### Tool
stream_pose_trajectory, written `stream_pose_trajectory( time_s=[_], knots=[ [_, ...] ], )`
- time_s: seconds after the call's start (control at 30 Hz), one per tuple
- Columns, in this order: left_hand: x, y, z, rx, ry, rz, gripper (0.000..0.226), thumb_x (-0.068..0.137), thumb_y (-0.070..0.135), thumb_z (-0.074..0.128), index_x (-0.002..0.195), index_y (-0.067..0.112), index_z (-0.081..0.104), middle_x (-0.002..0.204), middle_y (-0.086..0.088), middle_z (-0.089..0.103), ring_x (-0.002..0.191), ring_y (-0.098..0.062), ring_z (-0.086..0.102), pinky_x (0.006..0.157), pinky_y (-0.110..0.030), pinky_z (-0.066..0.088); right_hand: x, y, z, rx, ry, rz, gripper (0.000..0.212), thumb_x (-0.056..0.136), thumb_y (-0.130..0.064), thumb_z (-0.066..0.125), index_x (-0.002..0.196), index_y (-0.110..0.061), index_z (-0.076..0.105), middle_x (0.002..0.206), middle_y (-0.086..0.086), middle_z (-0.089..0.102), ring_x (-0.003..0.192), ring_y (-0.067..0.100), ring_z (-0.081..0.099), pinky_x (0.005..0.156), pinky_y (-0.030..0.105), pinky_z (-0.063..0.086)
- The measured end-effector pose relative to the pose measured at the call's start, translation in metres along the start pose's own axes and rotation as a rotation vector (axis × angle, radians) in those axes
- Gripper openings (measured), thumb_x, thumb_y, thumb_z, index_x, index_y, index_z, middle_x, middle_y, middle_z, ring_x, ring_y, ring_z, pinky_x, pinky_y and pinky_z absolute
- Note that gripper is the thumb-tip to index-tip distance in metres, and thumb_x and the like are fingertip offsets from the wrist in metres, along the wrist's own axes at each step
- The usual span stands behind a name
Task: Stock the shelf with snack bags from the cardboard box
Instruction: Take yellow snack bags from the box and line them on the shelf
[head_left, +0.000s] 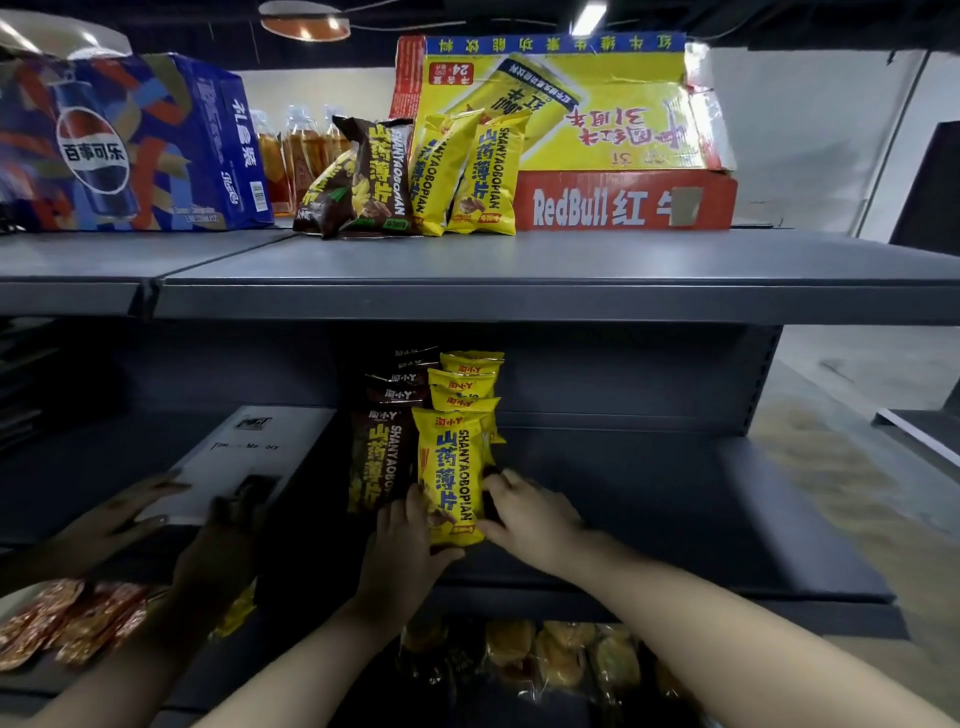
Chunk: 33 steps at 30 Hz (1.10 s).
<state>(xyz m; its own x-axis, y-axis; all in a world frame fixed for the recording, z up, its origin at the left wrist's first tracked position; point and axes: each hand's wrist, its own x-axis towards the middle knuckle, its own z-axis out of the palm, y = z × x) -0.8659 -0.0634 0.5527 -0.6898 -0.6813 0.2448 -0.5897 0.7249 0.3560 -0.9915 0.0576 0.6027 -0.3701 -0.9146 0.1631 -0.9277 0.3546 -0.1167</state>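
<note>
Closest to you, on the lowest shelf, lie clear packs of orange-yellow snacks (550, 660), with red packets (72, 623) off to the left.

Above them, both of your hands are on one yellow snack bag (449, 467). It stands upright at the front edge of the middle shelf (675, 499). Your left grip (408, 545) is closed on the bag's lower left corner, with the thumb on the front and the fingers curled under the bottom. Your right grip (530, 514) is closed on the bag's lower right edge, fingers curled at its side.

The bag touches a brown bag (371, 457) on its left. It heads a row of yellow bags (470, 374) that runs back beside a row of brown bags (400, 387).

Further left, two other hands show in shadow. One (130, 512) rests flat on a white sheet (260, 447), and the other (223, 535) is just beside it.

On the top shelf (519, 270) two yellow bags (483, 176) and some leaning brown bags (363, 176) stand against a Red Bull carton (623, 205). Drink bottles (301, 150) and a blue Pepsi case (130, 145) stand to the left.
</note>
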Motion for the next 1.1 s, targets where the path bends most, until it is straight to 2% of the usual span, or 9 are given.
stream_pose_trajectory(
  time_s=[0.07,0.17,0.27,0.33,0.47,0.7,0.77,0.93,1.1],
  knots=[
    [0.002,0.002,0.004,0.053,0.033,0.027,0.103,0.078,0.059,0.062,0.150,0.010,0.008,0.145,-0.005,0.034,0.133,-0.021,0.032,0.104,-0.029,0.033,0.004,-0.003,0.007,0.126,-0.012,0.072,0.058,0.093,-0.042,0.055,0.137,-0.009,0.035,0.135,0.012,0.044,0.124,0.031,0.046,0.092,0.042,0.047],
    [0.007,0.007,0.000,0.093,0.096,0.071,0.109,0.077,0.061,0.060,0.151,0.011,-0.004,0.155,-0.002,0.020,0.143,-0.022,0.018,0.110,-0.036,0.027,0.013,-0.009,0.013,0.396,0.079,0.194,0.073,0.088,-0.039,0.064,0.144,-0.008,0.029,0.140,0.012,0.043,0.130,0.028,0.041,0.103,0.039,0.040],
    [0.015,0.010,-0.007,0.118,0.067,0.085,0.114,0.077,0.059,0.061,0.149,0.014,-0.014,0.159,0.002,0.012,0.147,-0.022,0.006,0.114,-0.041,0.021,0.028,-0.011,0.010,0.628,0.141,0.275,0.073,0.087,-0.034,0.068,0.143,-0.008,0.030,0.139,0.010,0.046,0.128,0.024,0.045,0.104,0.037,0.041],
    [0.020,0.011,-0.009,0.124,0.039,0.081,0.116,0.077,0.057,0.063,0.148,0.013,-0.017,0.159,0.000,0.012,0.147,-0.022,0.006,0.113,-0.041,0.020,0.037,-0.010,0.010,0.706,0.132,0.303,0.063,0.088,-0.031,0.066,0.139,-0.007,0.036,0.136,0.010,0.049,0.124,0.023,0.049,0.101,0.035,0.043],
    [0.026,0.013,-0.010,0.185,0.033,0.073,0.118,0.077,0.060,0.062,0.147,0.011,-0.020,0.152,-0.003,0.026,0.138,-0.021,0.024,0.107,-0.035,0.028,0.048,-0.011,0.015,0.703,0.098,0.292,0.043,0.094,-0.024,0.058,0.132,-0.006,0.045,0.131,0.012,0.053,0.120,0.024,0.052,0.098,0.032,0.043],
    [0.031,0.017,-0.009,0.132,-0.023,0.043,0.117,0.079,0.049,0.066,0.147,0.009,-0.022,0.149,-0.003,0.030,0.131,-0.020,0.035,0.103,-0.031,0.034,0.057,-0.009,0.016,0.645,0.056,0.319,0.043,0.096,-0.026,0.055,0.133,-0.008,0.044,0.132,0.010,0.053,0.121,0.025,0.052,0.098,0.032,0.043],
    [0.027,0.020,-0.009,0.151,-0.029,0.029,0.113,0.083,0.047,0.064,0.147,0.009,-0.021,0.150,-0.004,0.028,0.131,-0.021,0.036,0.103,-0.033,0.036,0.056,-0.008,0.013,0.605,0.057,0.341,0.043,0.095,-0.029,0.057,0.130,-0.008,0.047,0.128,0.009,0.058,0.116,0.025,0.056,0.092,0.032,0.046],
    [0.014,0.028,-0.004,0.278,0.058,0.007,0.080,0.097,0.025,0.043,0.148,0.006,-0.016,0.151,-0.012,0.023,0.133,-0.026,0.034,0.106,-0.035,0.035,0.041,-0.001,0.006,0.557,0.077,0.331,0.040,0.095,-0.032,0.056,0.125,-0.006,0.053,0.122,0.011,0.062,0.111,0.027,0.060,0.087,0.033,0.049],
    [-0.003,0.047,-0.015,0.164,0.121,-0.017,0.087,0.084,0.020,0.057,0.150,0.005,0.002,0.152,-0.019,0.014,0.140,-0.035,0.019,0.109,-0.043,0.028,0.010,0.020,-0.007,0.536,0.091,0.333,0.030,0.097,-0.026,0.051,0.119,-0.007,0.060,0.116,0.013,0.065,0.108,0.027,0.060,0.088,0.034,0.049]
  ],
)
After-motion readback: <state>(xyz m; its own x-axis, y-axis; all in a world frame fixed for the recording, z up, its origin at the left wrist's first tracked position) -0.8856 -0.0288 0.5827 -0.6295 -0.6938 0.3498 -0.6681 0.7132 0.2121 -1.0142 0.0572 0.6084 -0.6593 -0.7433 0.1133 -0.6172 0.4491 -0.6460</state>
